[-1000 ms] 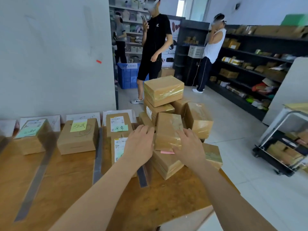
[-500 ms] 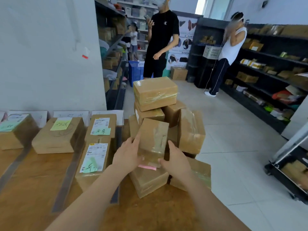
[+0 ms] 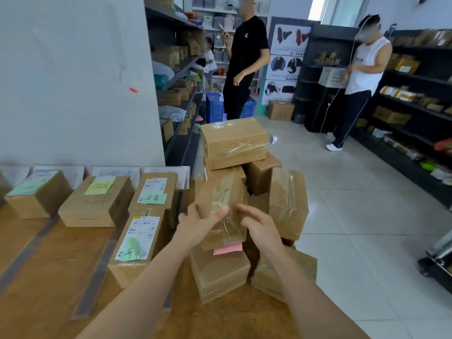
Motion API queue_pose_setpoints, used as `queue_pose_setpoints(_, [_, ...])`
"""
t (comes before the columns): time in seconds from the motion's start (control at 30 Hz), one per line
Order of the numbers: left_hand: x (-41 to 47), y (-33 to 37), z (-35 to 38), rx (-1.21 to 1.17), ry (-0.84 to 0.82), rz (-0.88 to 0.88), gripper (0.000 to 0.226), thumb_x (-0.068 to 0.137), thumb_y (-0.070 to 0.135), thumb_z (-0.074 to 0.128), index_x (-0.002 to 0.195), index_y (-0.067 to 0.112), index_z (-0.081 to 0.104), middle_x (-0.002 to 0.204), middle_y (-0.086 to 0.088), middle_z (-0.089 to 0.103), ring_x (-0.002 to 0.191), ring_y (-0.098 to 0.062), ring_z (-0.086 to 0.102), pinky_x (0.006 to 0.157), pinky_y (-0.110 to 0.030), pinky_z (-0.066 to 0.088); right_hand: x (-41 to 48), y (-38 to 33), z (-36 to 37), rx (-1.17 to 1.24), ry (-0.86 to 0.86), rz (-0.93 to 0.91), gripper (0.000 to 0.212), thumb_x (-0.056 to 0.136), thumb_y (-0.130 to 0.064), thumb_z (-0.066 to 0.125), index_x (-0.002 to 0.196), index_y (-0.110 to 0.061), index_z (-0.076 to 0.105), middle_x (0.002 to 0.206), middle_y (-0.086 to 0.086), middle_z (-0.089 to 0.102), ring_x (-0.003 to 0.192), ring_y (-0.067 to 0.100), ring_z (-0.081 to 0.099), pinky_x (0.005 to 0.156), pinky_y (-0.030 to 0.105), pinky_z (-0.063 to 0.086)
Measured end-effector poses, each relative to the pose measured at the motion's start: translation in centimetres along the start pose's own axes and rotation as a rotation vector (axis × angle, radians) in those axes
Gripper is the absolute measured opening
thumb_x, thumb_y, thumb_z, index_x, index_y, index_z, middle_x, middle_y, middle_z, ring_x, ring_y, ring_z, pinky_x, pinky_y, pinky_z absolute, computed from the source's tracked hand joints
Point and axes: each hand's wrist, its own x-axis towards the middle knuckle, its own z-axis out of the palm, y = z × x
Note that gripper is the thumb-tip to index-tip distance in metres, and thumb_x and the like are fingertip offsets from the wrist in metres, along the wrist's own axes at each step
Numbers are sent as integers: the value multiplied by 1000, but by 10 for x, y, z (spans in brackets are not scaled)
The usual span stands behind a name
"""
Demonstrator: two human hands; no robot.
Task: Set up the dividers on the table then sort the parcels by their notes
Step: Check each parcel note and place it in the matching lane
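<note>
Brown cardboard parcel [image 3: 221, 199], wrapped in shiny clear tape, stands tilted at the centre of the view. It leans against a pile of similar taped parcels [image 3: 234, 140] that fills the table's right end from 12 to 4 o'clock. A pink sticky note [image 3: 228, 248] hangs from the parcel's lower edge, and its writing cannot be seen.

The left hand [image 3: 195, 227] grips the parcel's left side, thumb laid across the front. The right hand [image 3: 263, 230] is at the right side, fingers loose and spread; whether it touches is unclear.

From 7 to 9 o'clock, flat grey divider strips [image 3: 96, 275] split the wooden table [image 3: 49, 285] into lanes. The nearest lane holds two labelled parcels [image 3: 137, 250] with printed shipping labels and green notes [image 3: 154, 198]. Their handwritten Chinese characters are too blurred to read. At 10 o'clock, a wider box [image 3: 93, 209] carries a yellow-green handwritten note [image 3: 99, 187]. White cards [image 3: 117, 172] stand behind it.

At 12 o'clock, a person's black T-shirt [image 3: 249, 45] bears a small white logo.
</note>
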Motion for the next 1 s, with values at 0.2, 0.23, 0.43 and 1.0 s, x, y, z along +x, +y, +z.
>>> queue_pose_setpoints(0.2, [-7,5,-9,-457,-96,-232,125,44,89,66,145,27,28,140,-9,45,123,-30,48,98,-49,45,5,-21,6,196,48,-18,38,97,-9,52,133,-23,55,126,-4,58,114,10,55,100,34,47])
queue_pose_setpoints(0.23, [-8,3,-14,-552,-143,-267,108,54,83,67,138,21,39,129,-8,55,113,-27,54,90,-43,48,6,-22,9,222,80,-25,36,97,-10,53,131,-23,54,126,-3,57,114,12,55,101,36,48])
queue_pose_setpoints(0.43, [-12,-19,-20,-700,-121,-197,41,94,44,52,122,13,58,105,-9,68,101,-27,62,83,-39,49,4,-30,24,272,97,-40,24,100,-24,50,124,-25,56,119,1,65,110,14,61,94,34,50])
queue_pose_setpoints(1.0, [-16,-15,-13,-305,14,-33,106,62,62,67,151,22,24,149,-8,31,131,-28,38,105,-43,34,-1,-18,34,244,168,53,27,104,-40,36,116,-23,53,108,-4,62,96,7,60,72,21,43])
